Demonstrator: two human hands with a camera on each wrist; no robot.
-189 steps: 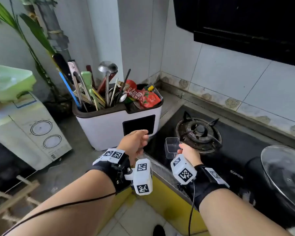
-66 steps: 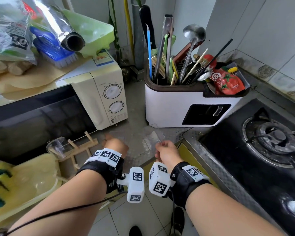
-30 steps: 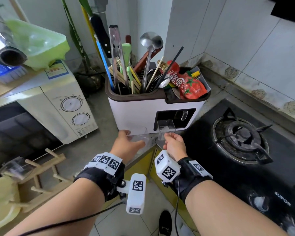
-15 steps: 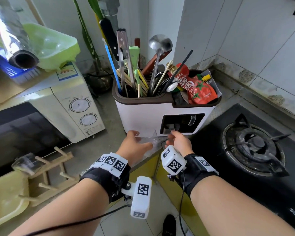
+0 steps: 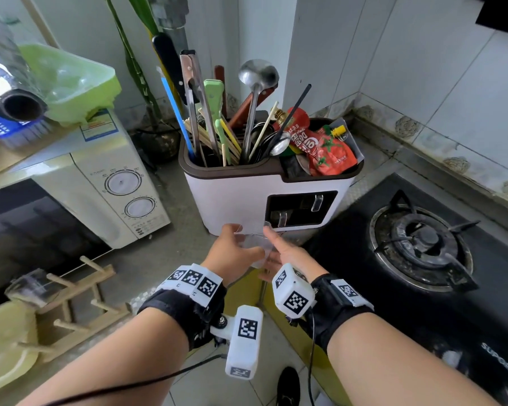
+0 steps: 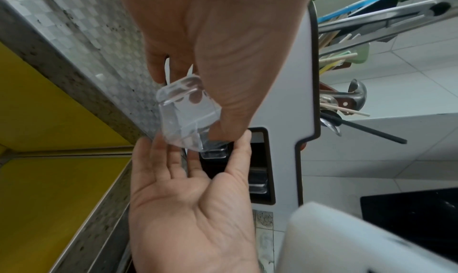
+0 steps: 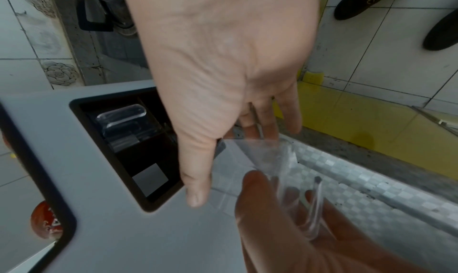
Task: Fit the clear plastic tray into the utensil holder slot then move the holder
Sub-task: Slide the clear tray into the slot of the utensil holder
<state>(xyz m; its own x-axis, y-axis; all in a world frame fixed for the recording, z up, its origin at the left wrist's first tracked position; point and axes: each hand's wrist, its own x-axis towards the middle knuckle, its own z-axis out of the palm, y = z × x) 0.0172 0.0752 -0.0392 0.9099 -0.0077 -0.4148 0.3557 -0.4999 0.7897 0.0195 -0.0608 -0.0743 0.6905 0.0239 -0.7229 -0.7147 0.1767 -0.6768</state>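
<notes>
- The left hand (image 6: 213, 42) is making the grip: thumb and fingers are pinching the clear plastic tray (image 6: 184, 118) by its walls, so this grip is narrow and full.
- The right hand (image 6: 190, 204) is lying open just beside that grip, fingers straight, fingertips (image 6: 241, 146) touching the tray's far end.
- The tray is hanging above the surface (image 5: 147, 259), just ahead of the grip's reach from the dark slot (image 5: 301, 210) in the utensil holder (image 5: 232, 200).
- It is looking thin, light and stiff, likely slick and easy to crack; holding the side walls near the rim seems safest.
- The holder, crammed with utensils (image 5: 217, 112), is probably heavy and top-loaded, so gripping its body low with both hands seems wise.
</notes>
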